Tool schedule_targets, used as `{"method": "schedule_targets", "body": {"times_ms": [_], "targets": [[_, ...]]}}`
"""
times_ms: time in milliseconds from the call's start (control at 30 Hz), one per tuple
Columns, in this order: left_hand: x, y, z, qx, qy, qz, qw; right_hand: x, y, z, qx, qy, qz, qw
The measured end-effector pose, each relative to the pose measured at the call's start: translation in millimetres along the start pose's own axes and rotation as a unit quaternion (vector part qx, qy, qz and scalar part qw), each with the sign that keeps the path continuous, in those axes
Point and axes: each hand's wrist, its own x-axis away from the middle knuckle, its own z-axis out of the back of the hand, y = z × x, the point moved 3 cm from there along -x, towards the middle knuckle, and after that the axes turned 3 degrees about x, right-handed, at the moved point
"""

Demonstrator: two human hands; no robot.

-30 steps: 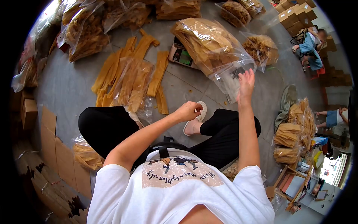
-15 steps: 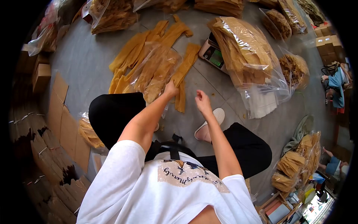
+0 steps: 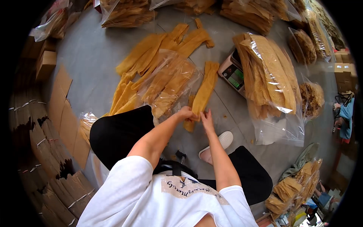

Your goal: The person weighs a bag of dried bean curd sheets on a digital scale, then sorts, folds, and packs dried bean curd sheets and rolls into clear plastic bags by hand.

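my left hand (image 3: 185, 113): pinching yellow strip (image 3: 206, 86) by its end farther from the scale (image 3: 232, 75) | my right hand (image 3: 208, 122): at strip's edge, can't tell if gripping

The white T-shirt (image 3: 151, 200) has short sleeves (image 3: 128, 170) and, on its front, a beige printed panel (image 3: 191, 189) with curling black script. Just past the T-shirt's hem come a black strap (image 3: 176, 168) and black trousers (image 3: 121, 128); farther from the T-shirt, a pale slip-on shoe (image 3: 225, 140) dotted with small holes. The hands (image 3: 186, 113) are bare.
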Motion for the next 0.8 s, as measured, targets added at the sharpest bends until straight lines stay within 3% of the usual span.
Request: {"method": "schedule_targets", "body": {"times_ms": [67, 100, 133, 200, 267, 300, 367, 500, 567, 633, 733, 800], "targets": [[16, -15, -19, 0.107, -0.100, 0.075, 0.986, -7, -13, 8, -0.158, -0.046, -0.038, 0.986], [19, -24, -21, 0.113, -0.094, 0.075, 0.986, -3, -16, 9, -0.166, -0.032, -0.046, 0.984], [20, -33, -22, 0.104, -0.097, 0.063, 0.988, -3, -15, 11, -0.165, -0.042, -0.045, 0.984], [30, -34, -19, 0.102, -0.092, 0.052, 0.989, 4, -12, 12, -0.025, -0.039, -0.033, 0.998], [54, 5, -9, -0.187, 0.011, -0.008, 0.982, 17, -21, 11, 0.008, -0.004, -0.041, 0.999], [46, 5, 3, -0.232, 0.192, -0.122, 0.946, 24, -19, 10, -0.004, 0.019, -0.057, 0.998], [57, 34, 29, -0.212, 0.374, -0.261, 0.865, 33, -12, 8, -0.015, 0.039, -0.068, 0.997], [80, 102, 88, -0.182, 0.532, -0.383, 0.733, 42, -13, 8, 0.003, 0.053, -0.052, 0.997], [78, 122, 134, -0.157, 0.598, -0.352, 0.703, 42, -13, 9, 0.027, 0.049, -0.054, 0.997], [80, 125, 178, -0.103, 0.702, -0.253, 0.658, 38, -8, 9, 0.004, 0.040, -0.062, 0.997], [105, 114, 222, 0.115, 0.728, 0.026, 0.675, 35, -11, 13, 0.017, 0.036, -0.065, 0.997], [85, 64, 285, 0.187, 0.730, 0.098, 0.650, 32, -5, 12, 0.026, 0.048, -0.055, 0.997]]}}
